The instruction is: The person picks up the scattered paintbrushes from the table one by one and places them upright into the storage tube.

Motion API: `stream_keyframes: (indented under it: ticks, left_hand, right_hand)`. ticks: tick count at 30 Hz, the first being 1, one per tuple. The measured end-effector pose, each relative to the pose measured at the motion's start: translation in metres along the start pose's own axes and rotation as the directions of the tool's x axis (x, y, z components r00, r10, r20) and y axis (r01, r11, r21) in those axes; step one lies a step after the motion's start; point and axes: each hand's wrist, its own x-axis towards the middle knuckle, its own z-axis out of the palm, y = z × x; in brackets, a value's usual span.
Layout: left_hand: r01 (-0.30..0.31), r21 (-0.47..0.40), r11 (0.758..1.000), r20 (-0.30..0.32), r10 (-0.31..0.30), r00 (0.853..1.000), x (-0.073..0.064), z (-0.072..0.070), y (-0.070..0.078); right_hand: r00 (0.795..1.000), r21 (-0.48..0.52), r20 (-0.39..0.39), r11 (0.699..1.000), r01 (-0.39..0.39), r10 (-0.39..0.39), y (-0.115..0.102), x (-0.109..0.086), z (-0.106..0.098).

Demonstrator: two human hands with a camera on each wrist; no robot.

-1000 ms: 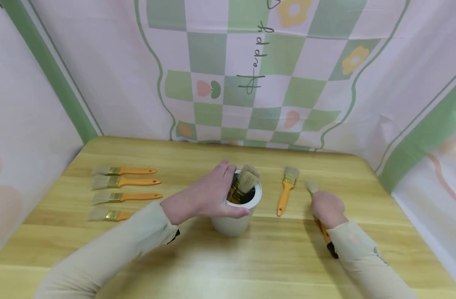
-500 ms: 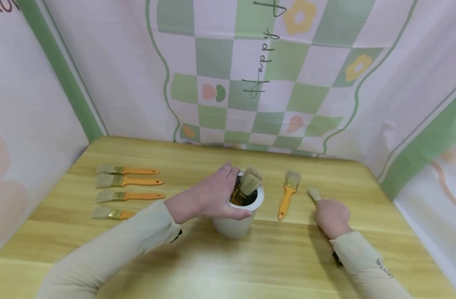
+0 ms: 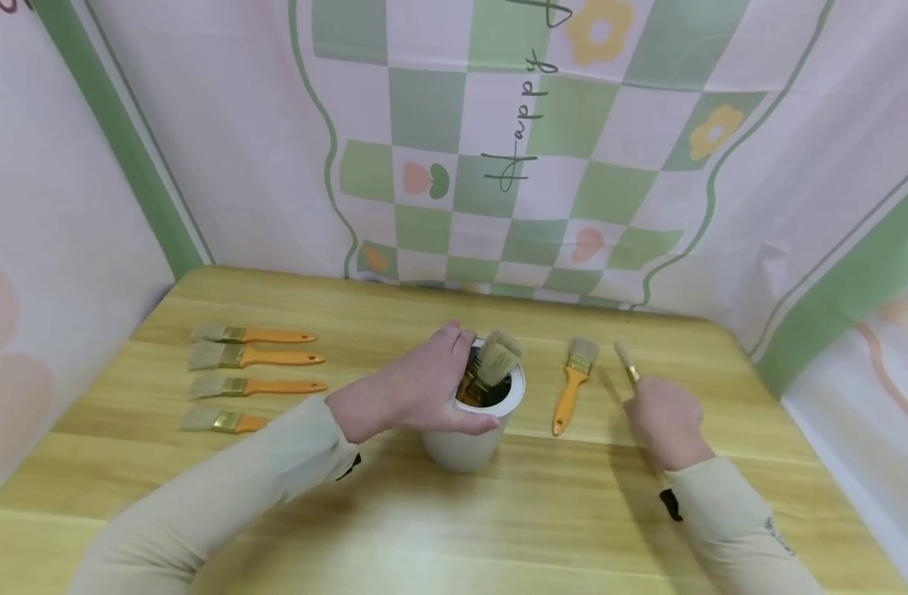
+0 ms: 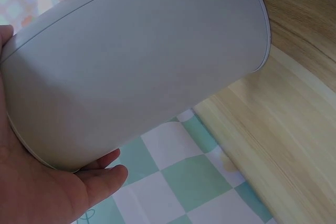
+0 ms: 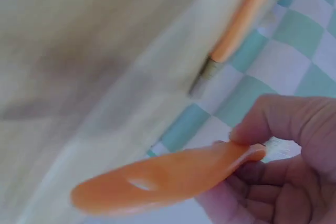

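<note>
My left hand [image 3: 416, 384] holds a pale grey cylindrical container [image 3: 461, 453] at its white rim, thumb on the near side and fingers on the far side. Bristle ends of paintbrushes [image 3: 498, 357] stick up out of its dark mouth. To the right, my right hand [image 3: 667, 420] pinches another paintbrush [image 3: 625, 359], bristles pointing away from me. In the right wrist view the orange handle [image 5: 157, 179] of that brush extends from between thumb and fingers. Between the container and this hand, a loose paintbrush [image 3: 568, 398] lies on the table.
Several more paintbrushes [image 3: 282, 357] lie in a column at the left of the wooden table [image 3: 394, 529], bristles to the left. My left sleeve [image 3: 238, 479] covers the handle end of the nearest one. A patterned cloth [image 3: 498, 124] hangs behind the table.
My right hand has lifted its paintbrush a little and turned it, so the bristles now appear edge-on. The left hand stays on the container. The whole head view has shifted slightly.
</note>
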Motion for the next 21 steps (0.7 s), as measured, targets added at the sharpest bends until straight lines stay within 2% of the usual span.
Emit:
stream_keyframes:
  ticks: [4,7,10,11,14,18,20,21]
  left_hand:
    - [-0.009,0.0,1.0,-0.012,0.009,1.0,0.0,0.0,-0.001]
    - [-0.01,-0.001,1.0,-0.024,0.01,1.0,0.0,0.001,-0.002]
    - [-0.01,-0.001,1.0,-0.027,0.01,1.0,-0.002,0.001,-0.002]
    - [-0.012,-0.003,1.0,-0.027,0.012,1.0,-0.002,0.001,-0.002]
    - [-0.016,-0.005,1.0,-0.022,0.016,1.0,-0.003,0.0,-0.002]
    - [-0.024,-0.007,1.0,-0.03,0.024,0.999,-0.003,0.0,-0.003]
    - [-0.031,-0.007,0.999,-0.04,0.031,0.999,-0.003,0.0,-0.004]
    - [-0.034,-0.008,0.999,-0.042,0.034,0.999,-0.003,0.0,-0.005]
  right_hand:
    - [0.985,0.025,-0.161,0.997,0.068,-0.063,0.001,-0.002,-0.008]
    - [0.979,0.115,-0.185,0.987,0.11,-0.088,0.003,0.002,-0.018]
    - [0.977,0.284,-0.184,0.946,0.156,-0.105,0.008,0.004,-0.034]
    - [0.97,0.33,-0.213,0.926,0.182,-0.114,0.01,0.004,-0.039]
    - [0.94,0.402,-0.32,0.882,0.247,-0.117,0.012,0.0,-0.055]
    - [0.896,0.425,-0.424,0.846,0.322,-0.128,0.0,-0.01,-0.067]
    - [0.863,0.434,-0.483,0.815,0.384,-0.149,-0.012,-0.014,-0.07]
    - [0.84,0.433,-0.519,0.799,0.418,-0.158,-0.019,-0.017,-0.071]
